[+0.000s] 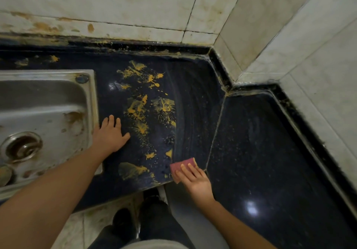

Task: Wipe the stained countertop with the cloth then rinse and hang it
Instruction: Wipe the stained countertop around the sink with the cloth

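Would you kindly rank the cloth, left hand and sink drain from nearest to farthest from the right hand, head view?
1. cloth, under the right hand.
2. left hand, on the countertop beside the sink.
3. sink drain, far left.

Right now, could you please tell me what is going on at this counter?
A person is wiping a dark countertop. The right hand presses a reddish cloth flat near the front edge, at the lower end of the yellow stains. The left hand rests flat with spread fingers beside the steel sink. The stains lie between the two hands, and the surface to their right shows wipe streaks. Rinsing and hanging are not yet done.
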The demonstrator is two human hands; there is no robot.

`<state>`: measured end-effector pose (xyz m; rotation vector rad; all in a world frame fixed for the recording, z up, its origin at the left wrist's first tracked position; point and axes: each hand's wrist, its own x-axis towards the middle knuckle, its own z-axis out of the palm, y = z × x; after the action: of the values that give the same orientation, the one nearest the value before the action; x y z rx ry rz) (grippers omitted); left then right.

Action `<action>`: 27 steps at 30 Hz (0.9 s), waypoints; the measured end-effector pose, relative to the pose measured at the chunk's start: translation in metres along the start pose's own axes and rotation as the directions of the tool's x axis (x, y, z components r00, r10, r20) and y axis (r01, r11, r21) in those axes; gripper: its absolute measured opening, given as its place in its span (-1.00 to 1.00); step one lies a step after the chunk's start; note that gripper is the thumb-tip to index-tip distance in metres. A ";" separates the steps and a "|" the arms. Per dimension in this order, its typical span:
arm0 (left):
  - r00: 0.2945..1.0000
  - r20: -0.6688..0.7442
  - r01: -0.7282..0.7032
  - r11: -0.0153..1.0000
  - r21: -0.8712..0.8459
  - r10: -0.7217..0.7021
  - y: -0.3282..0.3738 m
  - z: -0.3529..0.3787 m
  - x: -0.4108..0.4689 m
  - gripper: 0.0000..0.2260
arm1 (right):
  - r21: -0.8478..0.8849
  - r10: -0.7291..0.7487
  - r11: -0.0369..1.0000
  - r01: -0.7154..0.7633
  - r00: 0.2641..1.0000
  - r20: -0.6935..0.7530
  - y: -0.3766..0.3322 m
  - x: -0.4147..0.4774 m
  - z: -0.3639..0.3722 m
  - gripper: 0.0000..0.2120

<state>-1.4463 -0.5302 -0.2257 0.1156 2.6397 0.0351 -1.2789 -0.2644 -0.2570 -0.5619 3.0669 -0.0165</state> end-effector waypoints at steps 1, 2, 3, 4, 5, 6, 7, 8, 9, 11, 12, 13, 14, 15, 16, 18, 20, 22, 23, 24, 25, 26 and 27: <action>1.000 -0.003 -0.001 1.000 0.007 0.001 0.000 0.000 0.000 -0.36 | -0.016 -0.039 0.999 0.038 0.999 -0.018 -0.001 -0.003 -0.002 -0.64; 1.000 -0.006 -0.004 1.000 0.013 0.004 -0.001 0.001 0.000 -0.35 | -0.033 -0.067 0.997 0.065 0.997 -0.046 -0.001 -0.004 -0.006 -0.63; 1.000 -0.007 -0.008 1.000 0.015 0.008 -0.001 0.001 0.000 -0.35 | -0.045 -0.096 0.995 0.093 0.993 -0.074 0.001 -0.003 -0.010 -0.63; 1.000 -0.007 -0.011 1.000 0.017 0.011 -0.002 0.001 0.000 -0.35 | -0.044 -0.125 0.992 0.122 0.989 -0.080 0.004 -0.002 -0.015 -0.64; 1.000 -0.009 -0.013 1.000 0.019 0.013 -0.002 0.001 -0.001 -0.35 | -0.026 -0.150 0.989 0.148 0.985 -0.088 0.007 -0.001 -0.020 -0.67; 1.000 -0.012 -0.015 1.000 0.022 0.015 -0.002 0.001 -0.001 -0.35 | 0.042 -0.149 0.987 0.154 0.984 -0.098 0.010 0.000 -0.027 -0.69; 1.000 -0.015 -0.018 1.000 0.025 0.018 -0.002 0.001 -0.001 -0.35 | 0.175 -0.091 0.978 0.111 0.988 -0.123 0.012 0.003 -0.036 -0.69; 1.000 -0.015 -0.021 0.999 0.025 0.022 -0.003 0.001 -0.001 -0.35 | 0.346 0.046 0.938 0.009 0.988 -0.149 0.014 0.008 -0.048 -0.69; 1.000 -0.013 -0.023 0.999 0.024 0.024 -0.003 0.001 -0.001 -0.35 | 0.503 0.216 0.856 -0.122 0.967 -0.134 0.018 0.016 -0.058 -0.68; 1.000 -0.013 -0.019 0.999 0.029 0.019 -0.003 0.002 0.000 -0.35 | 0.729 0.533 0.609 -0.314 0.842 -0.083 0.030 0.038 -0.069 -0.68; 1.000 -0.012 -0.012 0.999 0.033 0.013 -0.002 0.002 -0.001 -0.35 | 0.752 0.646 0.542 -0.376 0.759 -0.086 0.040 0.053 -0.071 -0.69; 1.000 -0.010 -0.005 0.999 0.036 0.005 -0.001 0.002 0.000 -0.35 | 0.744 0.716 0.518 -0.423 0.690 -0.105 0.049 0.069 -0.071 -0.69; 1.000 -0.007 0.001 0.999 0.035 -0.001 0.000 0.002 0.000 -0.35 | 0.741 0.752 0.502 -0.446 0.648 -0.120 0.057 0.085 -0.072 -0.69; 1.000 -0.002 0.004 1.000 0.031 -0.004 0.001 0.002 0.001 -0.35 | 0.752 0.763 0.488 -0.444 0.635 -0.121 0.063 0.103 -0.071 -0.69; 1.000 0.001 0.007 1.000 0.026 -0.007 0.001 0.002 0.001 -0.35 | 0.755 0.755 0.493 -0.433 0.644 -0.124 0.069 0.121 -0.069 -0.69; 1.000 -0.003 0.015 1.000 0.028 -0.015 0.001 0.003 0.001 -0.35 | 0.728 0.715 0.544 -0.418 0.684 -0.141 0.083 0.159 -0.066 -0.68; 1.000 -0.012 0.026 0.999 0.039 -0.026 0.001 0.004 0.002 -0.36 | 0.697 0.658 0.605 -0.386 0.735 -0.164 0.099 0.202 -0.065 -0.67; 0.999 -0.014 0.041 0.998 0.042 -0.040 0.003 0.005 0.003 -0.37 | 0.658 0.596 0.647 -0.385 0.793 -0.122 0.117 0.246 -0.056 -0.65; 0.999 -0.013 0.049 0.998 0.040 -0.048 0.004 0.006 0.004 -0.37 | 0.627 0.558 0.668 -0.400 0.827 -0.066 0.125 0.267 -0.048 -0.64; 0.998 -0.012 0.057 0.998 0.036 -0.057 0.005 0.006 0.004 -0.38 | 0.571 0.504 0.708 -0.416 0.864 0.004 0.131 0.285 -0.038 -0.62; 0.998 -0.008 0.067 0.997 0.028 -0.067 0.006 0.007 0.004 -0.38 | 0.486 0.441 0.768 -0.417 0.895 0.071 0.136 0.301 -0.026 -0.60; 0.997 0.003 0.076 0.997 0.023 -0.076 0.006 0.007 0.005 -0.38 | 0.389 0.382 0.832 -0.395 0.917 0.114 0.139 0.315 -0.015 -0.59; 0.996 0.015 0.083 0.996 0.021 -0.084 0.006 0.007 0.006 -0.39 | 0.316 0.337 0.878 -0.361 0.933 0.130 0.142 0.329 -0.008 -0.58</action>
<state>-1.4476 -0.5238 -0.2342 0.0123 2.6265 -0.0204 -1.6368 -0.2481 -0.2578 0.0136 2.9455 -0.4893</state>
